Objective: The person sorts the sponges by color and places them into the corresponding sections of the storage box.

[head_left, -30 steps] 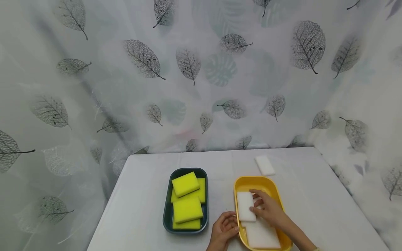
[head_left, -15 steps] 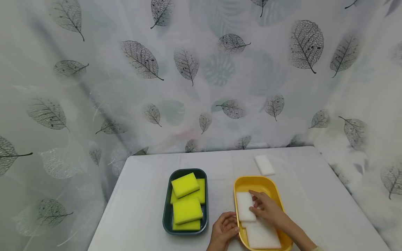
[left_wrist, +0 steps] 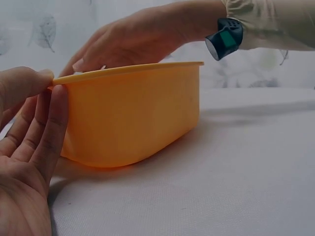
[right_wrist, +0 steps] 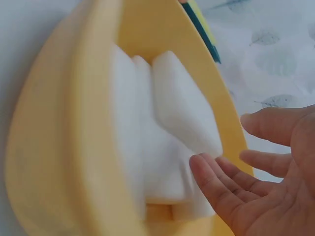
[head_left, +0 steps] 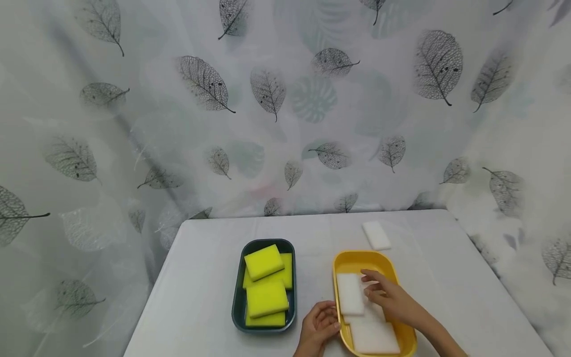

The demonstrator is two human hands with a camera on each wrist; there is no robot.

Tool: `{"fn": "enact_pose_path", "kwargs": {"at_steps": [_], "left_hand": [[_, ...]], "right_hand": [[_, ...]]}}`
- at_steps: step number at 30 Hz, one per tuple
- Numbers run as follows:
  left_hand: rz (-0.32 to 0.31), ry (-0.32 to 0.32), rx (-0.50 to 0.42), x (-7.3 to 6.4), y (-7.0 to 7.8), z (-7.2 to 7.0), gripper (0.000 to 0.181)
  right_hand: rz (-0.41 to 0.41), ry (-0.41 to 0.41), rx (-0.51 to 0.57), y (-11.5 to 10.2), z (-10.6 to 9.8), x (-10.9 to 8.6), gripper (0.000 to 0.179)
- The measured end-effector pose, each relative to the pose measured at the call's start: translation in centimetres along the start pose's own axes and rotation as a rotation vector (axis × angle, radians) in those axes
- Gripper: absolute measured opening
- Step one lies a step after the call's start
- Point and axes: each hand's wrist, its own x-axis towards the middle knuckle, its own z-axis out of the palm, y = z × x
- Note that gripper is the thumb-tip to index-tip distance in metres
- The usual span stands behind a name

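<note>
A yellow plastic tub (head_left: 357, 260) stands on the right half of the table with several white sponge blocks in it. One white sponge (head_left: 350, 295) lies on top along the tub's left side, and another white sponge (head_left: 373, 338) is at the near end. My left hand (head_left: 317, 327) pinches the tub's left rim, thumb over the edge and fingers against the outer wall (left_wrist: 133, 115) in the left wrist view. Over the sponges hovers my right hand (head_left: 389, 297), fingers spread and loosely bent, holding nothing. In the right wrist view its fingertips (right_wrist: 199, 164) are close to the white blocks.
A dark green tub (head_left: 238, 302) with several yellow sponges (head_left: 266, 300) stands left of the yellow one. Behind the yellow tub a single white sponge (head_left: 376, 235) lies on the white-covered table (head_left: 192, 287). A leaf-print curtain (head_left: 276, 134) hangs around the table.
My right hand has let go of the top white sponge and drawn back a little to the right, its fingers spreading. My left hand stays at the yellow tub's rim.
</note>
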Motion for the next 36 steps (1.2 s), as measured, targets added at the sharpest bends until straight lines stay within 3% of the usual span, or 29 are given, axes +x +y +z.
{"fn": "enact_pose_path", "kwargs": {"at_steps": [8, 18, 22, 27, 36], "left_hand": [[0.017, -0.021, -0.014, -0.2, -0.3, -0.4, 0.053], [0.033, -0.061, -0.008, -0.2, -0.1, -0.2, 0.055], [0.022, -0.023, -0.006, -0.2, 0.0, -0.2, 0.056], [-0.027, 0.027, -0.012, -0.4, -0.2, -0.3, 0.053], [-0.017, 0.009, -0.013, -0.4, 0.1, -0.1, 0.053]], "right_hand": [[-0.083, 0.117, -0.031, -0.2, -2.2, 0.3, 0.050], [-0.119, 0.390, -0.195, 0.7, -5.9, 1.6, 0.040], [-0.119, 0.385, -0.213, 1.3, -7.0, 2.8, 0.044], [-0.035, 0.318, -0.241, 2.1, -8.0, 4.5, 0.052], [0.126, 0.210, -0.316, 3.3, -10.0, 7.6, 0.067]]}}
